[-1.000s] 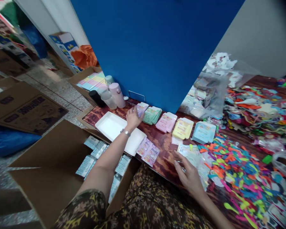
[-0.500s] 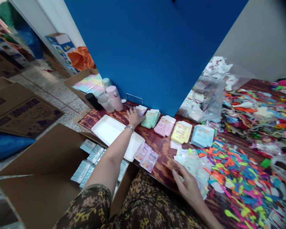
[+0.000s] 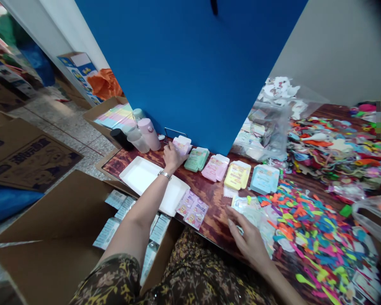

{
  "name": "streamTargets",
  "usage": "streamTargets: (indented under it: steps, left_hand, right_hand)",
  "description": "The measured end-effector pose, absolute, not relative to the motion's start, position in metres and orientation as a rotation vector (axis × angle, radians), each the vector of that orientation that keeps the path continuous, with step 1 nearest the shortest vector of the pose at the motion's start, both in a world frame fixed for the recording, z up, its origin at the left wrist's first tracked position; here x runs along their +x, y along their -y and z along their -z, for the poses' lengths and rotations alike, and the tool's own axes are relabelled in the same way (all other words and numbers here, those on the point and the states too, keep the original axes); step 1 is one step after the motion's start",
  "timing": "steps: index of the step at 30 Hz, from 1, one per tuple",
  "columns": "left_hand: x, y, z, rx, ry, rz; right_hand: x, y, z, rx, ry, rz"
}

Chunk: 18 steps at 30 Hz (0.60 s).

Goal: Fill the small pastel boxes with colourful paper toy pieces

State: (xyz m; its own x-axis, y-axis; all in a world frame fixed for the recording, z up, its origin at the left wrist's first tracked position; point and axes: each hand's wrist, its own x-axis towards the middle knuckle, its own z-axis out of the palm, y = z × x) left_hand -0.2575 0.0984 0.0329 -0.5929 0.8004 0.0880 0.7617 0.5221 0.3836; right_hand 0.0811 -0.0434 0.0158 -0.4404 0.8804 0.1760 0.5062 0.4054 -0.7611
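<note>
Stacked flat cartons, five colours, in a row on the counter point(image 3: 211, 194); left grip point(image 3: 174, 159) at the lilac end.
Lilac stack point(image 3: 182, 145): left end of row, left grip's fingers curled on its near side; whether they are closed on a carton, cannot tell. Continuing rightward: green stack point(image 3: 197, 159), pink stack point(image 3: 215, 167), yellow stack point(image 3: 237, 175), blue stack point(image 3: 264, 178). Right grip point(image 3: 248, 238): half open, thumb apart from fingers, nothing visible in it, near clear plastic packets point(image 3: 257, 212). White tray point(image 3: 138, 174): on near side, crossed by left forearm. Purple printed cartons point(image 3: 197, 213), two: side by side at the tray's right end. Small coloured pieces point(image 3: 324, 228): loose heap, right. Cardboard box point(image 3: 73, 207): open, beside the counter, holding blue-and-white packs point(image 3: 106, 233).
</note>
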Motion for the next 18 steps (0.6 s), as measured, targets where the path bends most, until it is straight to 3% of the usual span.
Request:
streamTargets:
  steps: [5, 9, 11, 16, 18]
  left_hand:
    - [-0.187, -0.045, -0.058, 1.845, -2.299, -0.987]
    - [-0.13, -0.004, -0.066, 2.048, -2.113, -1.061]
    - [-0.114, 0.009, -0.067, 2.066, -2.108, -1.071]
    - [-0.099, 0.018, -0.066, 2.125, -1.887, -1.066]
    - [-0.096, 0.019, -0.069, 2.096, -1.768, -1.077]
  right_hand:
    - [0.051, 0.003, -0.06, -0.974, 2.097, -0.54]
    - [0.034, -0.02, -0.076, -1.005, 2.063, -0.288]
    - [0.036, -0.021, -0.078, -1.025, 2.011, -0.348]
    - [0.059, -0.015, -0.082, -0.942, 1.932, -0.91]
    - [0.067, -0.012, -0.085, -0.975, 1.917, -0.833]
